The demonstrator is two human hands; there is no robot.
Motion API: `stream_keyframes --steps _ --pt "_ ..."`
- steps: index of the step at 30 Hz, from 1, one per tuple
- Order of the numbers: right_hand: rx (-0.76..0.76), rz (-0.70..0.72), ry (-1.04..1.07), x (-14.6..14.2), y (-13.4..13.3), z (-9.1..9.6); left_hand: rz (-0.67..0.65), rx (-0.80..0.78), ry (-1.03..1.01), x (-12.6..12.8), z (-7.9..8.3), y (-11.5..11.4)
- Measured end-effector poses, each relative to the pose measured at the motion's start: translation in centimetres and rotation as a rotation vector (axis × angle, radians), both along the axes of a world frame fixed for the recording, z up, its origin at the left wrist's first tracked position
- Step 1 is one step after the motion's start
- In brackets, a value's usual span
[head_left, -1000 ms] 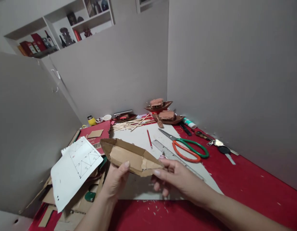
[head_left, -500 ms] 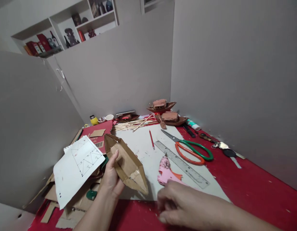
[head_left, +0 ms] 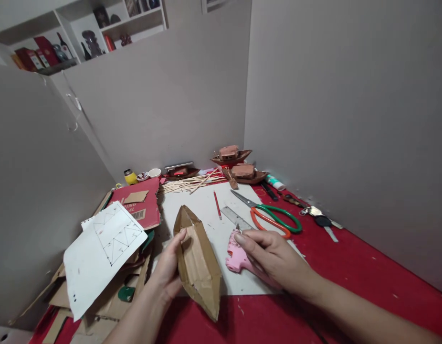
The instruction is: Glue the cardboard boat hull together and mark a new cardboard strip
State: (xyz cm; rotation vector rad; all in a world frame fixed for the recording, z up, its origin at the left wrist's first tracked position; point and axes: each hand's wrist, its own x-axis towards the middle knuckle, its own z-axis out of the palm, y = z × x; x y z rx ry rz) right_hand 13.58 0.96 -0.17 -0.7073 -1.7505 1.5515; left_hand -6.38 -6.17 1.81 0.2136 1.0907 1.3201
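Observation:
My left hand grips a cardboard boat hull by its left side, thumb inside over the rim. The hull is tilted so its hollow inside faces me, with one pointed end toward me. Above a pink glue gun lying on the white sheet, my right hand has thumb and fingers pinched together near the nozzle. Whatever the pinch may hold is too small to make out. The hand hides the trigger side of the gun. Just beyond it are a steel ruler and large scissors with green and orange handles.
A red pencil lies on the white sheet. Wooden sticks and finished model boats stand at the back. To the left, a paper with a drawing covers stacked cardboard. A watch lies at right.
My right hand has moved up and forward from beside the glue gun's handle to near its nozzle, fingers now pinched. The hull has turned more upright in my left hand. The view has shifted slightly.

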Motion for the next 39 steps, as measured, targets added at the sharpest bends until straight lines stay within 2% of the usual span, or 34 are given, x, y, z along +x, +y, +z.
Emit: stream_keyframes --steps 6,11,14,19,25,27,30,32,36,39 --pt "-0.068 -0.028 0.016 -0.4 -0.1 0.1 -0.066 0.07 0.201 -0.1 -1.1 0.4" --pt "0.004 -0.15 0.047 -0.9 0.2 0.0 -0.13 0.052 0.249 0.6 -1.3 -0.1" --pt "0.016 -0.149 0.027 -1.0 0.2 0.0 -0.161 0.074 0.335 1.6 -1.3 -0.9" --pt "0.298 -0.165 -0.081 -0.7 -0.3 0.7 -0.245 0.173 0.54 2.7 -1.6 -1.8" --pt "0.476 -0.128 -0.117 -0.6 -1.0 0.0 -0.381 0.356 0.739 3.3 -1.1 -1.8" --pt "0.538 -0.108 -0.14 -0.5 -1.1 -0.2 -0.322 0.392 0.858 3.3 -1.1 -1.8" --pt "0.583 -0.094 -0.171 -0.5 -1.1 -0.4 -0.135 0.434 1.059 3.1 -1.3 -2.1" --pt "0.61 -0.083 -0.175 -0.5 -1.1 -0.5 -0.06 0.511 1.207 3.0 -1.6 -2.4" --pt "0.713 -0.064 -0.151 -0.6 -1.2 -0.9 -0.057 0.724 1.477 2.9 -1.8 -2.6" --pt "0.788 -0.046 -0.162 -0.6 -1.4 -1.1 -0.061 0.786 1.554 3.0 -1.8 -2.6"
